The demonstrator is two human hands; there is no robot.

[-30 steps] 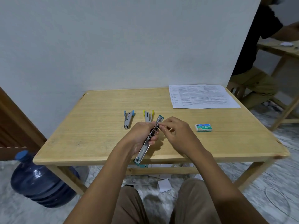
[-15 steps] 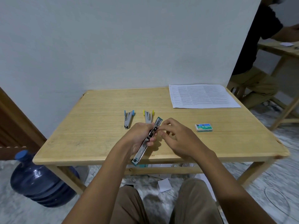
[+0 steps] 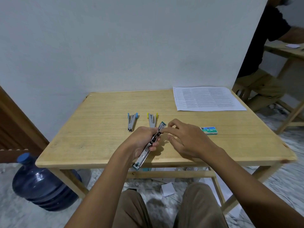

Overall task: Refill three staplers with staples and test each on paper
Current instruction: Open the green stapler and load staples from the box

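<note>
My left hand (image 3: 141, 141) grips a teal stapler (image 3: 143, 157) that is swung open into one long strip, slanting from the table's front edge up toward the middle. My right hand (image 3: 187, 139) sits just right of it with its fingers spread and loose. Its index fingertip touches the stapler's metal channel near the upper end. A blue-tipped stapler (image 3: 132, 121) and a yellow-tipped stapler (image 3: 152, 120) lie side by side on the wooden table (image 3: 98, 129) behind my hands. A small green staple box (image 3: 209, 130) lies to the right. Printed paper (image 3: 207, 98) rests at the back right.
A blue water jug (image 3: 41, 183) stands on the floor by the table's left leg. Another person (image 3: 266, 46) sits at a second wooden table at the far right. Paper scraps lie on the floor under the table, near my knees.
My right hand's fingers were pinched together at the stapler's upper end; now they have spread apart, with only the index fingertip on it. The stapler has slid slightly lower in my left hand.
</note>
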